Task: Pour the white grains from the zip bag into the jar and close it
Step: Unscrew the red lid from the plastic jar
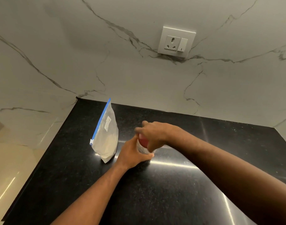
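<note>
Jar [143,146]: clear, standing on the counter just right of the bag, red lid [143,141] on, contents mostly hidden
Left hand [132,154]: wrapped round the jar body
Right hand [151,133]: clamped over the lid, blurry
Bag [106,137]: upright, blue zip strip, white label, pale grains in the lower part
Counter [163,184]: black speckled stone, glossy

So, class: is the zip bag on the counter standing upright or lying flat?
Upright. The zip bag stands on its base on the black counter, leaning slightly, blue zip strip on top, left of the jar.
</note>
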Action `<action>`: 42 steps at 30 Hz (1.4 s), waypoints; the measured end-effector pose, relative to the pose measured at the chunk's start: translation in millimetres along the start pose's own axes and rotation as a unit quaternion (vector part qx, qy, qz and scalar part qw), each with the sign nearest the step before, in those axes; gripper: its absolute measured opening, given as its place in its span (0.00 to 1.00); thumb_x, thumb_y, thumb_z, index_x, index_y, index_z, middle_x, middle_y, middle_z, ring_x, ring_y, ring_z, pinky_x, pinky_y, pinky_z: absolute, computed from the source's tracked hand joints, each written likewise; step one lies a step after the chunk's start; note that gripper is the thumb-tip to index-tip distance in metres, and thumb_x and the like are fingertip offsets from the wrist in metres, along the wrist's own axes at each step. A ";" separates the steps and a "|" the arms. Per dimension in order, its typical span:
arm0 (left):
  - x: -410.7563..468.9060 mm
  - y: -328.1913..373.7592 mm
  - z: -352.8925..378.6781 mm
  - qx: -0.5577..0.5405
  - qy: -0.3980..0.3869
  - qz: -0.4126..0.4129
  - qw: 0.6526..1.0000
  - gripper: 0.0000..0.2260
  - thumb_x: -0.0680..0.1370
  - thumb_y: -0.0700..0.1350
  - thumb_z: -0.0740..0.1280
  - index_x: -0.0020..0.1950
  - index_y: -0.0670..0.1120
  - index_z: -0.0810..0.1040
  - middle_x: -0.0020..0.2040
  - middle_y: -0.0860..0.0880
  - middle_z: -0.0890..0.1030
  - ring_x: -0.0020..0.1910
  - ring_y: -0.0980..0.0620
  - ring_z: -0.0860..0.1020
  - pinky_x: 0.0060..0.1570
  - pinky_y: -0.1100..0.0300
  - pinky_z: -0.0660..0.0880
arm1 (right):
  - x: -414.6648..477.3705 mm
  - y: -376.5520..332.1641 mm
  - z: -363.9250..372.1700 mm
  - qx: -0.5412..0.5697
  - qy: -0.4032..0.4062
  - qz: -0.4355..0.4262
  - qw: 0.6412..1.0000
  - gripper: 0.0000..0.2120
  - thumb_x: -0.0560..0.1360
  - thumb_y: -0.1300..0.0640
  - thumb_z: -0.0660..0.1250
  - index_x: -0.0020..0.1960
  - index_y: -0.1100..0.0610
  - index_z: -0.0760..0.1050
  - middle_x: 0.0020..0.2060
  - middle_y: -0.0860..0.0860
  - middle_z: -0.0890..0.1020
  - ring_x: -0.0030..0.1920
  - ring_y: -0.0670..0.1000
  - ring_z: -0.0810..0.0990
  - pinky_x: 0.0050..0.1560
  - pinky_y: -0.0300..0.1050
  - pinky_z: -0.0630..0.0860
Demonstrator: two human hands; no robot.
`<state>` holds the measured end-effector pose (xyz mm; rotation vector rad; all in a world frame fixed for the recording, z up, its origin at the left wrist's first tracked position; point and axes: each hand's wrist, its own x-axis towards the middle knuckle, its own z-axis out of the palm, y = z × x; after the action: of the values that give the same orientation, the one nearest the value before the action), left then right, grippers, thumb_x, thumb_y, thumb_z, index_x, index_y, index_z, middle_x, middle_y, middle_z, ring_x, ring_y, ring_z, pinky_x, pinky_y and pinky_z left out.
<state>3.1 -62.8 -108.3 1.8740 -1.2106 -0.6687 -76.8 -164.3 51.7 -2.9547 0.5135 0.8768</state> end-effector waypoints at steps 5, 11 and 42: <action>0.3 0.5 -1.2 0.010 -0.001 0.020 1.000 0.35 0.65 0.66 0.80 0.67 0.62 0.71 0.54 0.64 0.81 0.51 0.68 0.80 0.50 0.73 0.76 | -9.6 14.3 7.8 0.068 0.015 -0.066 0.995 0.39 0.70 0.55 0.78 0.77 0.42 0.65 0.81 0.51 0.60 0.78 0.60 0.61 0.69 0.62 0.74; -1.1 4.1 0.4 0.006 0.014 0.001 1.000 0.35 0.63 0.69 0.80 0.65 0.71 0.66 0.49 0.70 0.79 0.54 0.80 0.74 0.41 0.81 0.72 | -12.3 6.3 17.5 -0.068 0.135 0.101 0.983 0.40 0.75 0.22 0.54 0.61 0.56 0.76 0.42 0.52 0.80 0.39 0.51 0.79 0.39 0.46 0.77; -48.5 14.9 27.8 -0.053 0.098 -0.111 0.988 0.58 0.67 0.55 0.84 0.86 0.51 0.49 0.84 0.48 0.58 0.81 0.49 0.62 0.74 0.59 0.61 | -20.8 16.7 224.4 0.483 0.429 0.291 0.706 0.30 0.67 0.44 0.82 0.60 0.47 0.68 0.60 0.46 0.74 0.59 0.50 0.76 0.54 0.46 0.77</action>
<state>-45.3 -31.2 -110.5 1.9506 -0.8341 -0.6370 -216.9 -149.4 -124.9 -1.9436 1.3993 -0.7518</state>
